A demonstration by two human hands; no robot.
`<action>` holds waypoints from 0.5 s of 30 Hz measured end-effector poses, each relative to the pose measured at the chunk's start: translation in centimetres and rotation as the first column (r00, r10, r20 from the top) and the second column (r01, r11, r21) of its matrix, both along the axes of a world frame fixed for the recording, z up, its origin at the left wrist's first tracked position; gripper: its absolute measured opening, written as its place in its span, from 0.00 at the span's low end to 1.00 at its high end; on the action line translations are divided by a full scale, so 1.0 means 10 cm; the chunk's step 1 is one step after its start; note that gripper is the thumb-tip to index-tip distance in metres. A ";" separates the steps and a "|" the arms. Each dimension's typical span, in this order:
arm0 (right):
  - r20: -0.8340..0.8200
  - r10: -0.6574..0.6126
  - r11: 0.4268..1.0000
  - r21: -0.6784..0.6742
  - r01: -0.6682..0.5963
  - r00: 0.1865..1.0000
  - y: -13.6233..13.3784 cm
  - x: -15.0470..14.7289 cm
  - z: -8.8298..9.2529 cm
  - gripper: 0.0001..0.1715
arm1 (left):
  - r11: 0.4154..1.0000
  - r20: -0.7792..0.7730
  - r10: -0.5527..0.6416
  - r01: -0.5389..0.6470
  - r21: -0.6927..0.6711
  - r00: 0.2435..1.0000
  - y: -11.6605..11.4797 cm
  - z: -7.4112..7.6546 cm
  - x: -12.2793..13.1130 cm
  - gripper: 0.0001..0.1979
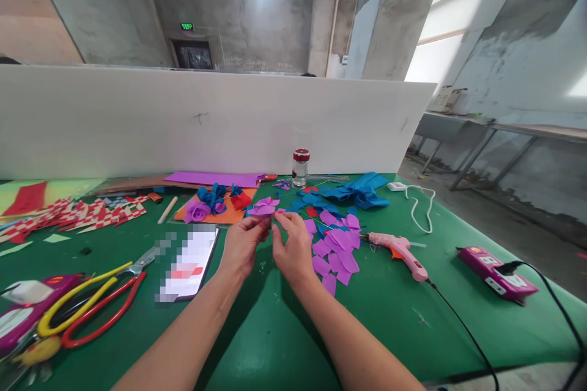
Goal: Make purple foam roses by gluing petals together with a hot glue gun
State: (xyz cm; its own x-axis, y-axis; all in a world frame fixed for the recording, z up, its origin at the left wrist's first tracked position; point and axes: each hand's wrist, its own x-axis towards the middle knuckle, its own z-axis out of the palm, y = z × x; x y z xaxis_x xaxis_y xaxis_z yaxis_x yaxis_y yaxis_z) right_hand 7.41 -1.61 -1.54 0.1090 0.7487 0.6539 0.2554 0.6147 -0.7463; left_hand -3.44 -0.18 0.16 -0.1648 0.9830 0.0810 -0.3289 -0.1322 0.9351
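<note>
A purple paper flower (265,206) is held up over the table's middle. My left hand (242,245) is closed, with thumb and fingers pinching it from below. My right hand (293,247) is closed at the flower's right edge, its fingertips on a petal; the exact contact is partly hidden. Loose purple paper petals (338,249) lie just right of my right hand. Behind them are blue paper pieces (358,191). Finished-looking purple and blue paper roses (197,210) rest on an orange sheet (229,217) beyond my left hand.
A pink glue gun (398,247) lies at the right, its cord running off the front edge by a magenta power strip (498,275). At left are a phone (192,263) and scissors (98,299). A red-lidded jar (300,168) stands before a white partition (275,119).
</note>
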 end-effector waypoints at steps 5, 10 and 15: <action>0.015 0.007 1.000 0.016 -0.007 1.000 -0.02 0.03 0.04 0.19 | 0.998 0.086 -0.019 0.024 -0.059 0.996 0.00 0.06 -0.01 0.17; -0.410 0.092 0.932 -0.286 -0.224 0.907 0.15 0.13 0.02 0.14 | 0.981 0.134 -0.116 0.135 -0.140 0.984 0.00 0.08 -0.02 0.16; -0.571 0.209 0.806 -0.359 -0.470 0.794 0.19 0.16 0.01 0.16 | 0.979 0.061 -0.180 0.184 -0.084 0.982 0.00 0.01 -0.01 0.14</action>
State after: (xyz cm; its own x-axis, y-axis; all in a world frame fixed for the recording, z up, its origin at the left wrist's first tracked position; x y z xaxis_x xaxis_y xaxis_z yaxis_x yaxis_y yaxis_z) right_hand 9.03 0.27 -1.43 -0.0138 0.9884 0.1515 -0.3738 0.1355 -0.9176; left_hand -3.49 -0.20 0.30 0.0159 0.9998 -0.0121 -0.3890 0.0173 0.9211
